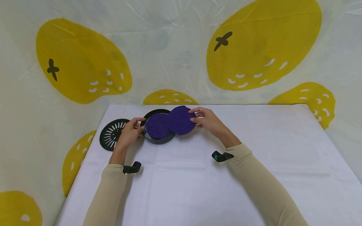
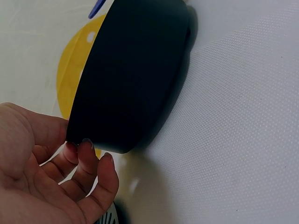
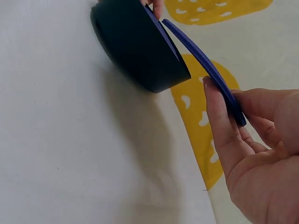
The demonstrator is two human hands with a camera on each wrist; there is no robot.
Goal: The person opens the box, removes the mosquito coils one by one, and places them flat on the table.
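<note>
We are pinching a purple coil (image 1: 181, 121) with our right hand (image 1: 207, 121), thumb and fingers pressing its two flat faces just at its right edge. So the coil is lying to the left of that grip and pointing toward a dark round tin (image 1: 159, 140). It is round, so no long side is showing; it is just flat and thin, and in the right wrist view we are seeing it from its edge, leaning on a slant. In the head view, its left side is covering a bit of the other purple coil (image 1: 156, 125), which is sitting inside the tin. We cannot tell if the two coils are touching. Our left hand (image 1: 130, 131) is pinching the left side of the tin's rim, so it is the hand nearer to the tin, and our right hand is nearer to the lifted coil. A black lid with slots (image 1: 114, 135) is lying on the white table (image 1: 181, 188), with our left hand hiding part of it. Now we are counting: two purple coils, one in our hand and one in the tin; one tin; one lid; one table; two hands; and two small black gadgets (image 1: 132, 168), one at each wrist.
</note>
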